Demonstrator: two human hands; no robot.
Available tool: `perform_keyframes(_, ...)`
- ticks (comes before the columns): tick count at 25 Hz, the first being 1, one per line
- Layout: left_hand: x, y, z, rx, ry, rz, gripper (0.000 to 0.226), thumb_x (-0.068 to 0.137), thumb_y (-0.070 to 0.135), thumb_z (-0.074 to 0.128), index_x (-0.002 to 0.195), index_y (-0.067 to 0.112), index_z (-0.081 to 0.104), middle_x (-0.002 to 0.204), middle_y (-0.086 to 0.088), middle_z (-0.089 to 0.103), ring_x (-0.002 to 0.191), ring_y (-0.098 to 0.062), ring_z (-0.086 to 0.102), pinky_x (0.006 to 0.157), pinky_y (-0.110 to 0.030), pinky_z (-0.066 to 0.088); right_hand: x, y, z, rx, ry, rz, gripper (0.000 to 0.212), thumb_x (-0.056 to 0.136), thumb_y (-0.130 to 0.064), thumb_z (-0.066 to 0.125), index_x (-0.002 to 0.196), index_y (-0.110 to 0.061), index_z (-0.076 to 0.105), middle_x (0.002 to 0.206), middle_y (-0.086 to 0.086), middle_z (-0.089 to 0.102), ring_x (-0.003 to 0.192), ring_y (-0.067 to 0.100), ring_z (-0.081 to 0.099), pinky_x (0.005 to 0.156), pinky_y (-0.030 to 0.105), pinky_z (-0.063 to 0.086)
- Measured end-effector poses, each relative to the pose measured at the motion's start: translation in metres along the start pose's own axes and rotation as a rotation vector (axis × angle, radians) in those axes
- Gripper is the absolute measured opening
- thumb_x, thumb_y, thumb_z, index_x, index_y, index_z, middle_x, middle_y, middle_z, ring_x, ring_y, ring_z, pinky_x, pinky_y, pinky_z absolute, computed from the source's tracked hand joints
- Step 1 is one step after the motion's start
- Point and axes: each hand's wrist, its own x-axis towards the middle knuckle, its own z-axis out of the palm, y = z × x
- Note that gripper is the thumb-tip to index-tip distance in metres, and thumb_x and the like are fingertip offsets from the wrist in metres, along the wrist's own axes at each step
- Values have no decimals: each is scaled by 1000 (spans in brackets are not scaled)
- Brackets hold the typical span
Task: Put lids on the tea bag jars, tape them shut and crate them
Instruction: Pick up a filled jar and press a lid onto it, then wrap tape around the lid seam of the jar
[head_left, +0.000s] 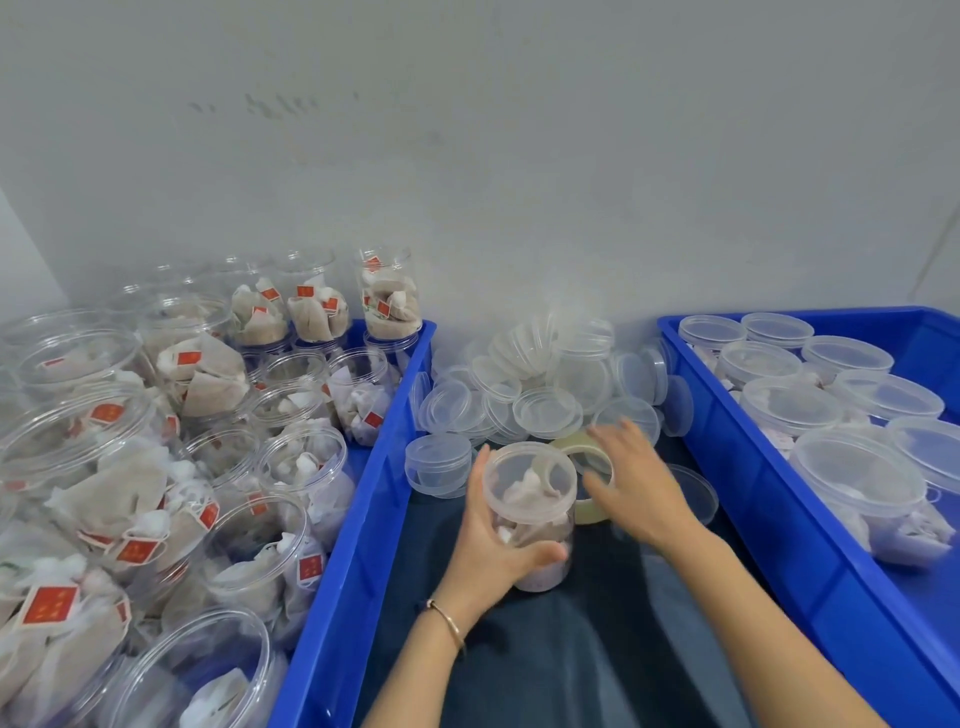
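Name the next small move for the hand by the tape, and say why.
Probably grip the roll of clear tape: the right hand rests over it with fingers spread, while the left hand holds the lidded clear plastic jar of tea bags, apparently not yet taped.

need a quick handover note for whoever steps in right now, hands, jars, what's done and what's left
Left hand grips a lidded tea bag jar standing on the dark cloth.
Right hand rests on the tape roll just behind that jar.
Done: lid on this jar; lidded jars sit in the right blue crate.
Left: tape this jar, crate it, then lid the open jars in the left blue crate from the loose lids pile.
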Motion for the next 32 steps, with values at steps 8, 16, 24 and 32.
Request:
perform_keyframes(8,8,71,-2,-176,525,132,25,96,29,51,121,25,54,125,7,60,117,-7,57,94,-16,47,-4,9,-7,133,197,92,33,102,-34,36,94,-9,57,100,6,62,106,27,56,107,58,28)
perform_keyframes(16,48,130,18,135,-9,46,79,85,66,31,150,21,31,152,16,32,132,12,27,101,-2,21,-38,-52,-63,402,323,-238,32,93,-46,35,80,-20,48,61,-11,50,59,8,45,58,22,35)
perform_keyframes(24,33,116,23,256,156,191,47,99,36,44,140,14,46,141,6,49,122,8,44,97,-2,29,-38,-51,-48,163,347,-254,27,95,-46,30,87,-23,41,72,-17,43,77,-5,43,65,14,26)
perform_keyframes(32,33,126,3,-138,320,145,6,77,16,76,80,21,74,75,7,74,73,-4,69,69,-15,52,-45,-42,-60,208,323,-369,42,90,-48,33,93,-13,55,82,-8,55,92,3,43,76,25,35)
